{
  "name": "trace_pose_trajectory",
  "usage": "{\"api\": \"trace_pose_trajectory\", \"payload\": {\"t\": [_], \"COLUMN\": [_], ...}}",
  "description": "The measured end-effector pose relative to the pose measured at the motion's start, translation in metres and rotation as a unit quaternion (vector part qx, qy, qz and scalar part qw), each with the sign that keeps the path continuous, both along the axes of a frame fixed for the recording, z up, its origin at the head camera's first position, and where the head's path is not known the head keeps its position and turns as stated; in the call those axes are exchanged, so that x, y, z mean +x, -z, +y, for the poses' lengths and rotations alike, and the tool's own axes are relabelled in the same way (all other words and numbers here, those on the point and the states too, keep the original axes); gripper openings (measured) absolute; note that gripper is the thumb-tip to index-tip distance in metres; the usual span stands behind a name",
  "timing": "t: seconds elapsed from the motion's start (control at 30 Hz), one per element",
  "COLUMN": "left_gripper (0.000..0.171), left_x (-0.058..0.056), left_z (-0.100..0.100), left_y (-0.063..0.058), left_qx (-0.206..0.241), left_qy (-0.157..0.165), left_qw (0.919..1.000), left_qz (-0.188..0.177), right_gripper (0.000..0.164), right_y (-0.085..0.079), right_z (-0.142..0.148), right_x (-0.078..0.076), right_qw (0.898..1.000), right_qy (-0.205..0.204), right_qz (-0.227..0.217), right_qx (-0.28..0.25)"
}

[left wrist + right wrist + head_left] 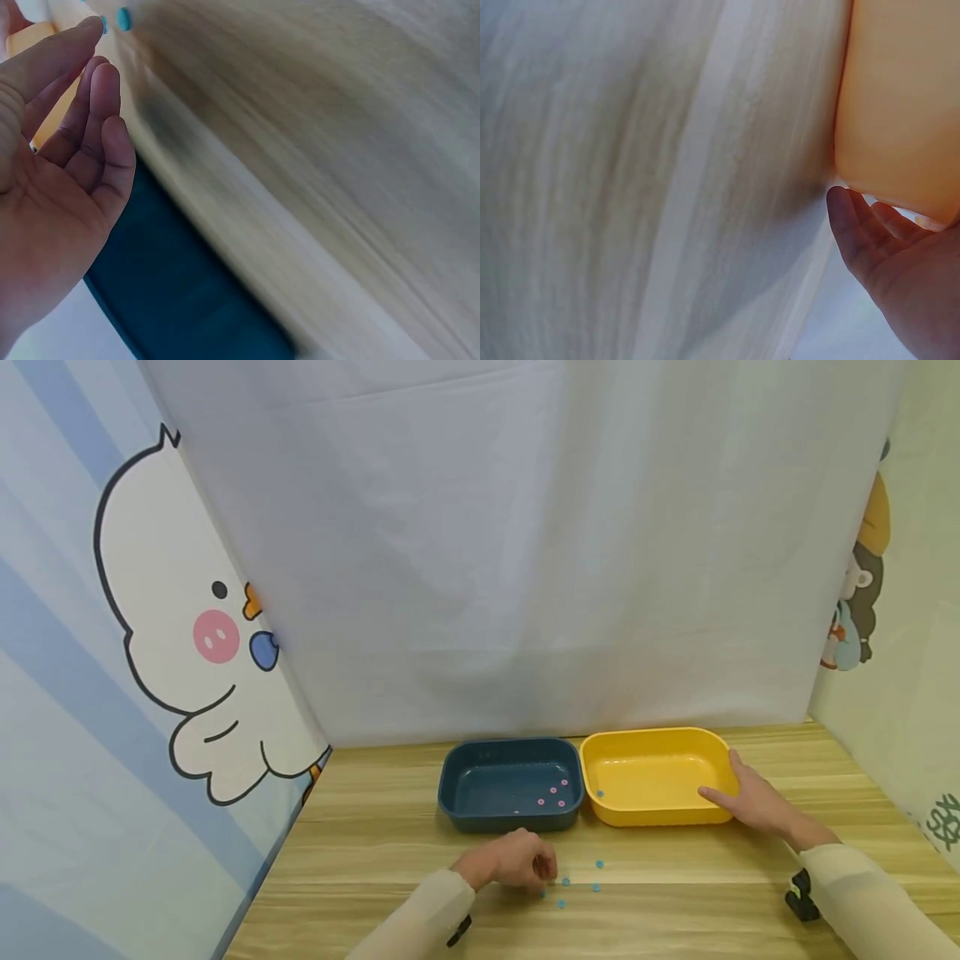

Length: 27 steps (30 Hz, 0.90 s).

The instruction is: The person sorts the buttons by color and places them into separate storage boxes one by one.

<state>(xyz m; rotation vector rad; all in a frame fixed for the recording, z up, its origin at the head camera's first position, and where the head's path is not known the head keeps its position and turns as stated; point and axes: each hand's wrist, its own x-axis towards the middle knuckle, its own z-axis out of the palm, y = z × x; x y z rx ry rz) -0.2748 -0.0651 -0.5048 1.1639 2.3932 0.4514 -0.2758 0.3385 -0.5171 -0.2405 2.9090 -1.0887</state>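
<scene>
My left hand [517, 860] is low over the table in front of the dark blue tub [510, 823], fingers bent downward. At its fingertips is a small blue disc [103, 25], partly hidden behind the thumb tip, which appears pinched there. Another blue disc [124, 19] lies just beyond the fingers. More blue discs [596, 887] are scattered on the wood to the right of this hand. My right hand [761, 802] grips the right front corner of the yellow tub [660, 817], thumb over the rim and fingers along the outer side.
Several pink discs [553, 790] lie inside the dark blue tub, toward its right end. One blue disc [600, 793] sits in the yellow tub's left side. Both tubs stand side by side near the back of the wooden table [360, 843], before a white curtain [450, 568].
</scene>
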Motion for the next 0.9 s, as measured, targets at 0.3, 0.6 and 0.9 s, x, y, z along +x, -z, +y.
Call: {"api": "trace_pose_trajectory", "payload": {"t": [0.3,0.6,0.9], "left_gripper": [0.015,0.012,0.012], "left_x": [0.001,0.001,0.001], "left_z": [0.001,0.0,0.001], "left_y": [0.008,0.012,0.013], "left_qx": [-0.007,-0.011,-0.018], "left_qy": [0.017,0.015,0.007], "left_qw": [0.9998,0.9998,0.9998], "left_qz": [0.004,0.004,0.006], "right_gripper": [0.102,0.102,0.102], "right_y": [0.001,-0.001,0.0], "right_z": [0.001,0.0,0.0], "right_x": [0.0,-0.001,-0.001], "right_qw": [1.0,1.0,1.0], "right_qy": [0.001,-0.001,-0.002], "right_qz": [0.0,0.007,0.006], "right_qx": [-0.003,0.003,0.0]}}
